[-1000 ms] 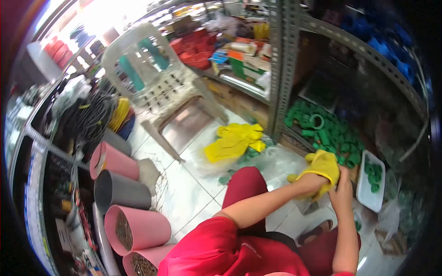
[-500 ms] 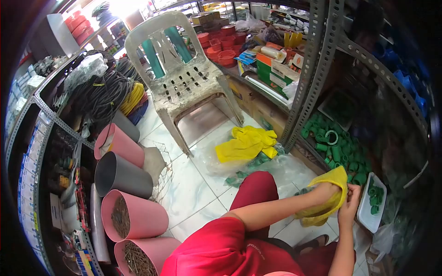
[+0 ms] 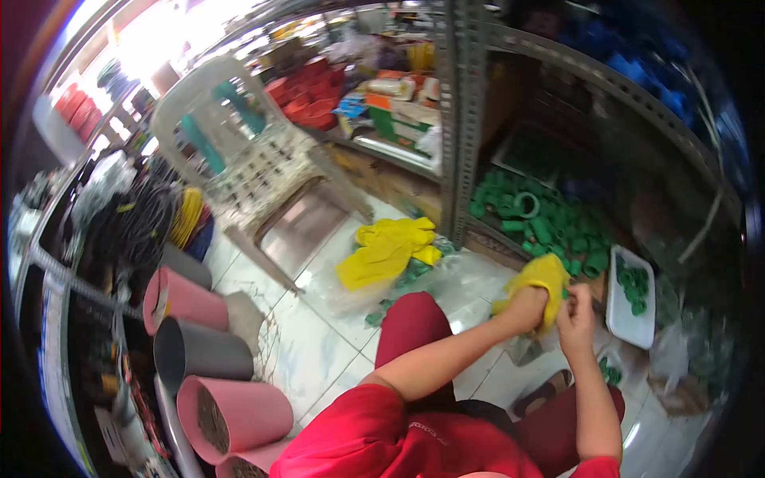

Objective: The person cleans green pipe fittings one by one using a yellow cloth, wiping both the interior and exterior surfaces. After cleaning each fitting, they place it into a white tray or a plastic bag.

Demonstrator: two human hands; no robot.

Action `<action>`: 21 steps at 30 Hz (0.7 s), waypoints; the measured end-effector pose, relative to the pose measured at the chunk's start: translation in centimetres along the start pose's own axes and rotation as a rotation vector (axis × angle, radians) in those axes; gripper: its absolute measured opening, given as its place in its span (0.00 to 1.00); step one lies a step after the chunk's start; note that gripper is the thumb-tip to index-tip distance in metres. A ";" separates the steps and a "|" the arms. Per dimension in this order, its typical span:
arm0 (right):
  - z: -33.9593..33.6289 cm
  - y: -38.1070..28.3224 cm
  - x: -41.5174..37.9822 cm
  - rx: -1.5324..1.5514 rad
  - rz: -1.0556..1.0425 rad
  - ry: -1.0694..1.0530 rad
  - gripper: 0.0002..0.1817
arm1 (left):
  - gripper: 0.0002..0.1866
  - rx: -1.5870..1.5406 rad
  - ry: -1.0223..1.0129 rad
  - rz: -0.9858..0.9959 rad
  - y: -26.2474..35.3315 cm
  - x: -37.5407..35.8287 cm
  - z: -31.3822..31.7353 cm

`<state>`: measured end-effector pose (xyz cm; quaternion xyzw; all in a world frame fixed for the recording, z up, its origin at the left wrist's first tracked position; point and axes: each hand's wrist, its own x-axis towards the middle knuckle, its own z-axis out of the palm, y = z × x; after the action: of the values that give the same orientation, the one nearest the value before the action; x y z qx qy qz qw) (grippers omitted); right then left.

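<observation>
My left hand [image 3: 527, 309] reaches into a bunched yellow cloth [image 3: 542, 279], which wraps over its fingers and hides them. Close beside it, my right hand [image 3: 576, 317] has its fingers pinched together at the cloth's right edge. A speck of green shows by those fingertips, too small to name. Just beyond the cloth, many green pipe fittings [image 3: 550, 227] lie heaped on the low shelf. To the right of my right hand is a white tray [image 3: 613, 319] with several green fittings in it.
More yellow cloth [image 3: 382, 251] lies on clear plastic [image 3: 470, 275] on the tiled floor. A worn plastic chair [image 3: 247, 171] stands ahead. Pink bins [image 3: 255, 410] and a grey bin [image 3: 215, 350] line the left side. A metal shelf post [image 3: 458, 119] rises ahead.
The view has turned to the right. The yellow cloth, hanging wide with its opening showing before, is now bunched around my left hand. My right hand stays close at its edge.
</observation>
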<state>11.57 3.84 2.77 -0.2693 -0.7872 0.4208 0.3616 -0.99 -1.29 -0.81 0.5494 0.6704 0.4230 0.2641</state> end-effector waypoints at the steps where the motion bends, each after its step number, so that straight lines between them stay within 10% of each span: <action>1: -0.5 -0.8 0.1 -0.139 -0.020 -0.065 0.12 | 0.14 -0.181 0.099 0.034 -0.4 0.0 0.1; 6: -1.8 -2.8 0.6 -0.363 -0.234 -0.167 0.17 | 0.15 -1.213 -0.086 -0.312 0.5 0.4 -1.7; 14: -2.8 -3.6 1.3 -0.130 -0.141 0.096 0.19 | 0.14 -1.496 -0.415 -0.445 2.4 0.6 -2.9; 21: -3.4 -3.2 1.9 -0.079 -0.213 -0.001 0.19 | 0.16 -1.530 -0.152 -0.290 1.4 0.7 -3.0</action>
<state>12.73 5.19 7.48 -0.1981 -0.8274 0.3488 0.3930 -2.94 -1.44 1.97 0.1489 0.2377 0.6899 0.6673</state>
